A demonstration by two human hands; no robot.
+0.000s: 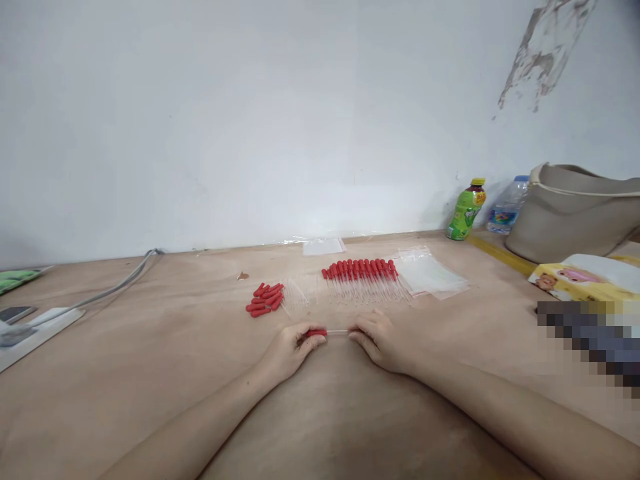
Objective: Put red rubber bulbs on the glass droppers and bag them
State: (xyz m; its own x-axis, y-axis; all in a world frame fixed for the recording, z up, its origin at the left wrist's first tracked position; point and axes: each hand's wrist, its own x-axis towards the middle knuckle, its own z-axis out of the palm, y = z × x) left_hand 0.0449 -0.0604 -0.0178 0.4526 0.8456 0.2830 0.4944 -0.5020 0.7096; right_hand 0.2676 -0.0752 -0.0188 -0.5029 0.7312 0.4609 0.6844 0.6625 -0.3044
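One dropper (337,332) is held crosswise at the near middle of the table (330,427), between the two hands. Its red bulb (320,332), smooth and matte, lies to the left, partly covered by fingers. Its slim, straight, translucent tube extends right from the bulb; the depth of insertion cannot be determined. The left hand (294,345) is closed, gripping the bulb between thumb and fingers. The right hand (381,340) pinches the tube, concealing its far-right end. Beyond, at left, loose red bulbs (266,300) lie heaped beside clear tubes (296,293); farther right, bulb-capped droppers (361,270) form a row, bulbs to the far side.
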